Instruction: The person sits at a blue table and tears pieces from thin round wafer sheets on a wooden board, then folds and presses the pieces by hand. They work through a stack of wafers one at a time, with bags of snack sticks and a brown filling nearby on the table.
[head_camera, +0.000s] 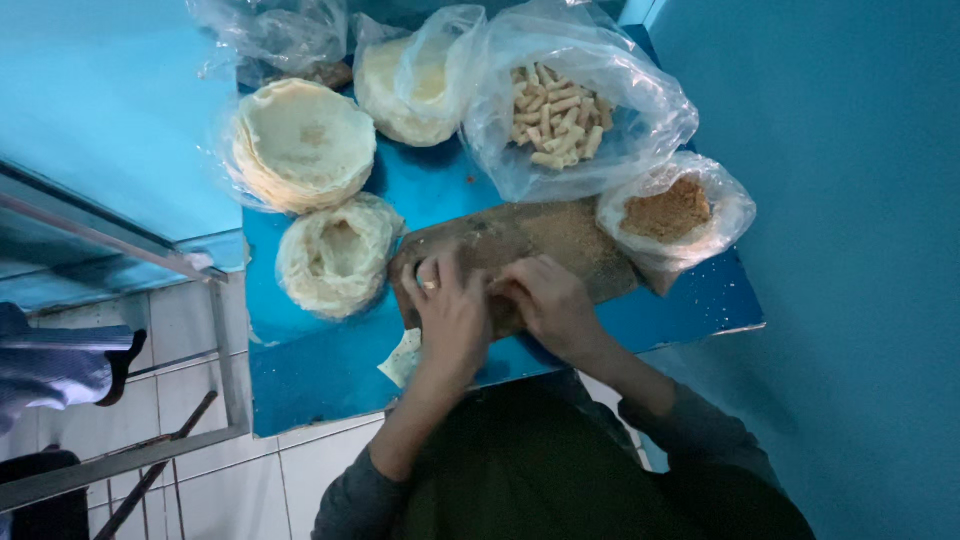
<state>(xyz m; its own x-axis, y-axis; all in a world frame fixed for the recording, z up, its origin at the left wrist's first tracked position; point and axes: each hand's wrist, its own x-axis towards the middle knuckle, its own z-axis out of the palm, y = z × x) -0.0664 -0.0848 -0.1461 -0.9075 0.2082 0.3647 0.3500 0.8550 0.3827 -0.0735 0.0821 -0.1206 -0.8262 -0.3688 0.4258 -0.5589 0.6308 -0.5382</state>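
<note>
Both my hands rest on a brown wooden board (570, 245) dusted with crumbs, on a blue table (320, 370). My left hand (450, 310), with a ring on one finger, presses down on the board's near end. My right hand (545, 300) sits beside it, fingertips meeting the left hand's over something small that the fingers hide. A pale thin wrapper (403, 358) pokes out from under my left hand at the board's near edge.
Beyond the board lie a stack of round pale wrappers (305, 145), a second hollowed stack (335, 255), a bag of more wrappers (415, 85), a clear bag of rolled sticks (560, 115) and a bag of brown crumbs (670, 210). A metal frame (225, 340) stands left.
</note>
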